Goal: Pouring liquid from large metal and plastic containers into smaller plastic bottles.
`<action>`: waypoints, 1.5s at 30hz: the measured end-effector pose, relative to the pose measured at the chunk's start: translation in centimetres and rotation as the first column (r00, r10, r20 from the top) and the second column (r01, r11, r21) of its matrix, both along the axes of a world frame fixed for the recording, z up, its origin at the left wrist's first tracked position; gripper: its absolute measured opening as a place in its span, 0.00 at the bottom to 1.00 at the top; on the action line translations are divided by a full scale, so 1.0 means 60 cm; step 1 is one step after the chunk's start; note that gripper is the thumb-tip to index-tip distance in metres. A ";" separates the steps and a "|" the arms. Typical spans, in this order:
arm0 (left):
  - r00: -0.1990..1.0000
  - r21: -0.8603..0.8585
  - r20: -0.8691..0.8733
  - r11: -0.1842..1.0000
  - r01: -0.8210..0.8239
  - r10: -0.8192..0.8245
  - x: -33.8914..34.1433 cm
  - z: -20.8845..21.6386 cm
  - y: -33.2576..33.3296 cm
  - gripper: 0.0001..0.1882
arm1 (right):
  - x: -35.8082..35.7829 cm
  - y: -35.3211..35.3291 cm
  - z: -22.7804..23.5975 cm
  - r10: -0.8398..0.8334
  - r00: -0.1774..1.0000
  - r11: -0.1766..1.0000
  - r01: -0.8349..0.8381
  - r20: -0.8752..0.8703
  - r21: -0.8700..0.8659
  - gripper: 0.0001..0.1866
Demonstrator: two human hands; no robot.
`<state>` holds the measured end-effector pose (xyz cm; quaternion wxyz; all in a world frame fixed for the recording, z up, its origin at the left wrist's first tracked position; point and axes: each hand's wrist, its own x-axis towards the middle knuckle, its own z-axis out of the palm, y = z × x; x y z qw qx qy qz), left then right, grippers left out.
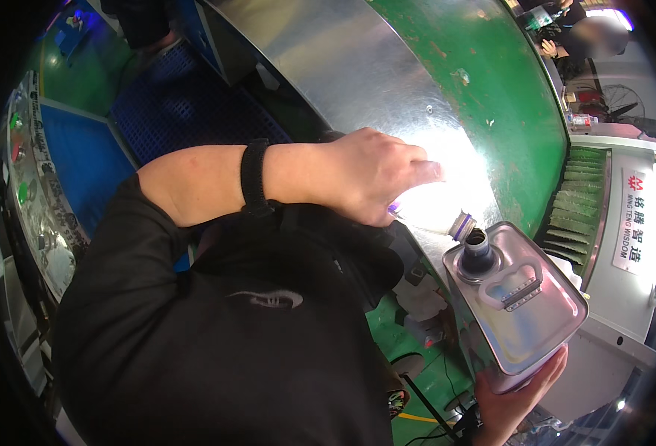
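A bottle [460,226] with a purple ring at its neck lies tilted in my left hand [376,175], which is closed around it. Glare washes out most of its body. The bottle's mouth is right at the dark open spout [477,256] of a silver rectangular metal can [547,297]; whether liquid flows cannot be made out. A pale carrying handle [510,286] sits on the can's top. From below and the near side, my right hand [521,398] grips the can, which leans slightly. Part of that hand is hidden behind it. A black band [254,178] circles my left wrist.
Ahead runs a shiny metal work surface [328,52] beside a green surface [425,37]. Green brush-like strips [577,204] border a white panel [637,223] on the right. A blue crate [168,104] lies at far left. Another person [596,37] is at upper right.
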<state>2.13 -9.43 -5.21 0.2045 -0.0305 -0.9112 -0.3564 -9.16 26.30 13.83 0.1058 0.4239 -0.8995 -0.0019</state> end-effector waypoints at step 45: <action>0.999 0.028 0.029 0.999 -0.030 0.030 0.007 -0.014 0.001 0.37 | -0.004 -0.042 0.040 0.034 0.999 0.991 -0.033 -0.004 0.132 0.65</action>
